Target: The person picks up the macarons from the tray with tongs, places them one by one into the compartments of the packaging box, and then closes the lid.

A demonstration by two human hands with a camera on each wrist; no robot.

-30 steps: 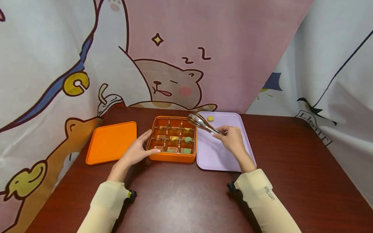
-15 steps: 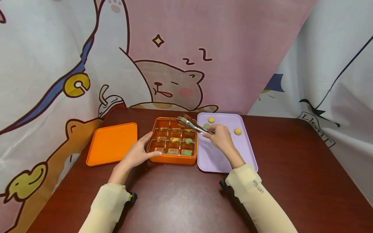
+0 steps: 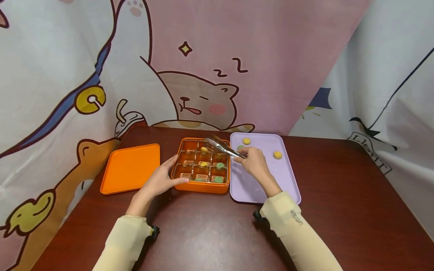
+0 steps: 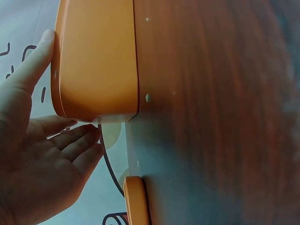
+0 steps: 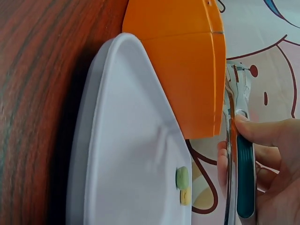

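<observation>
The right hand (image 3: 254,163) grips shiny metal tongs (image 3: 226,149) by their dark green ribbed handle (image 5: 244,176), above the smooth lilac tray (image 3: 247,188). Left of it, the tong tips reach over an orange box (image 3: 201,188) with rounded corners, covering part of its glossy transparent insert (image 3: 186,155) of nine square compartments. A yellow macaron (image 3: 204,149) sits just below the tips; whether they touch it is unclear. The left hand (image 3: 161,180) spreads straight fingers around the box's near left corner. Beyond the right hand lie a yellow macaron and a green macaron (image 3: 240,146), partly hidden by it; another yellow one lies to its right. Left of the left hand, a flat orange lid (image 3: 132,167) rests on the wood-grained tabletop (image 3: 210,226).
</observation>
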